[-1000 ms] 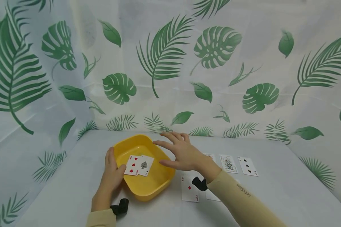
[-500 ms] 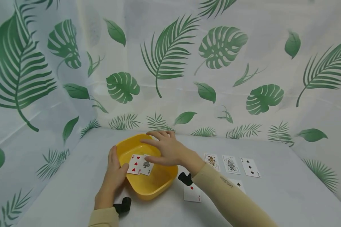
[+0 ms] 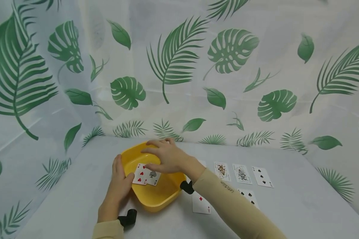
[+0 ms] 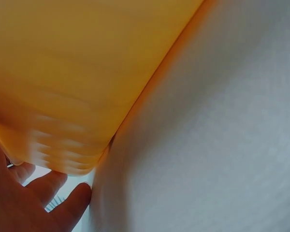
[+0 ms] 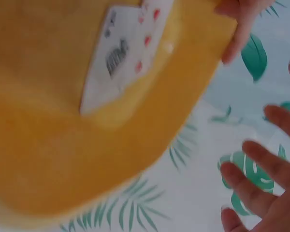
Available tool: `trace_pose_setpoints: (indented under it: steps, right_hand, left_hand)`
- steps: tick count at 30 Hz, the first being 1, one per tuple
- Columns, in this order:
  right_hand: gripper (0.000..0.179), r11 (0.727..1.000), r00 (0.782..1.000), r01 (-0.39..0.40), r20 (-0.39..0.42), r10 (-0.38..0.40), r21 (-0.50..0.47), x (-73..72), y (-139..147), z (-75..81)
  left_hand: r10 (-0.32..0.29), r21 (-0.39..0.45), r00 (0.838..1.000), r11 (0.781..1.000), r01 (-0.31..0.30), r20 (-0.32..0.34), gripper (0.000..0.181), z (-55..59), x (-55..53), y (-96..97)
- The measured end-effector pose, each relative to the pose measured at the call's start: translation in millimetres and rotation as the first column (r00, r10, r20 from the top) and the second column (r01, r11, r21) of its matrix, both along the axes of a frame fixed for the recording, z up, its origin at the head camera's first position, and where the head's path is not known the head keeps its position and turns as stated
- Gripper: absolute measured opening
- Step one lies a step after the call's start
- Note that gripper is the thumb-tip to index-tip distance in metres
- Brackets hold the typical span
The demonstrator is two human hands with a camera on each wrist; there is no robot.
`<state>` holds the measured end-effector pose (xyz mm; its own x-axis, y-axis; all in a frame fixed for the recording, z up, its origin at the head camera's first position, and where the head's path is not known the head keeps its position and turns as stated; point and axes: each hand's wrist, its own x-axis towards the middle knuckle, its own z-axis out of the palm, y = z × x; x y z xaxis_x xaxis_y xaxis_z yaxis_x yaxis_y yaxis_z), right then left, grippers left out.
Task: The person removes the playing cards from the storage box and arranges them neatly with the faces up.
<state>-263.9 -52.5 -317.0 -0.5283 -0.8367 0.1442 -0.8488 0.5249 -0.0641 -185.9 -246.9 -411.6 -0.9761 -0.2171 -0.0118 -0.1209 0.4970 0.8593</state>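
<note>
My left hand [image 3: 117, 182] grips the left side of a yellow plastic basin [image 3: 155, 201], thumb over the rim and fingers along the outside. In the left wrist view its fingers [image 4: 75, 205] reach round the basin's outer corner. Inside the basin lie two overlapping playing cards: a hearts card [image 3: 140, 179] and an ace of spades [image 3: 152, 179]. Over the basin's far right part hovers my right hand [image 3: 169, 160], fingers spread and nothing held. In the right wrist view its fingers [image 5: 249, 191] are apart from the rim.
Right of the basin, face-up cards lie on the white table: two jokers [image 3: 222, 171], a spades card [image 3: 262, 176] and, nearer, another spades card [image 3: 247, 195] and a diamonds card [image 3: 201, 205] partly under my right sleeve. A leaf-print cloth [image 3: 179, 113] stands behind.
My right hand has moved left, from the basin's right rim to over its inside. Its sleeve uncovers the jokers and now partly covers the diamonds card. My left hand keeps its place on the basin.
</note>
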Motion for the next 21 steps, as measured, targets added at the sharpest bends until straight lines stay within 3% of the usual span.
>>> trace_pose_setpoints:
  steps: [8, 16, 21]
  right_hand:
    - [0.053, 1.000, 1.000, -0.003, -0.015, 0.003, -0.003, -8.9, -15, 3.5]
    - [0.050, 0.998, 0.999, -0.054, -0.002, 0.054, 0.024, -14.3, -34, -11.7]
    - [0.050, 0.994, 0.998, -0.062, 0.010, 0.061, 0.091, -18.2, -44, -25.3]
  left_hand:
    - [0.011, -0.006, 1.000, 1.000, -0.011, -0.019, 0.087, -2.2, 1.4, -5.3]
    - [0.002, 0.006, 0.999, 1.000, -0.001, -0.038, 0.087, -7.1, -0.5, -4.2]
    - [-0.013, -0.002, 0.998, 1.000, 0.013, -0.065, 0.086, -6.8, -2.4, -2.5]
